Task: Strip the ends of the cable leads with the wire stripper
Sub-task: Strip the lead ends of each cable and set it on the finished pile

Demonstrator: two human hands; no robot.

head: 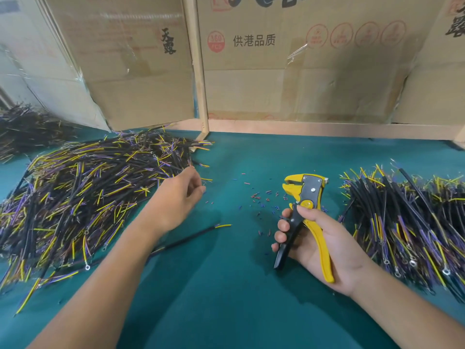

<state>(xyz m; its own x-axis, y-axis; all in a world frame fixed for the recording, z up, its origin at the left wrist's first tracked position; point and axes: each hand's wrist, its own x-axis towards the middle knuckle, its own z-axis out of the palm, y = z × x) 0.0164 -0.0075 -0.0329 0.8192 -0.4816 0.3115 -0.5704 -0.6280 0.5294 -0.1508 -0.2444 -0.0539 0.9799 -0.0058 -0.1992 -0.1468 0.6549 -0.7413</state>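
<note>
Wire stripper [303, 217], yellow and black with hard plastic handles, sits nearest in the right hand [324, 245], fingers curled round its grips, its toothed head empty over the green felt table [226, 285]. Further off, the left hand [176, 197] reaches with loosely bent fingers, seemingly holding nothing, toward the left pile [88, 197] of thin black cables with yellow and purple leads. Judged between pieces, 1 cable must be picked and fed in; a second pile [407, 222] lies right, cardboard boxes [302, 59] behind.

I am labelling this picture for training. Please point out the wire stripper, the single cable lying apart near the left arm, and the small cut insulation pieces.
wire stripper [305, 195]: head view, on the black body by the pivot.
single cable [198, 233]: head view, on its black sheath.
insulation pieces [261, 195]: head view, on the scattered bits on the green mat.
</note>
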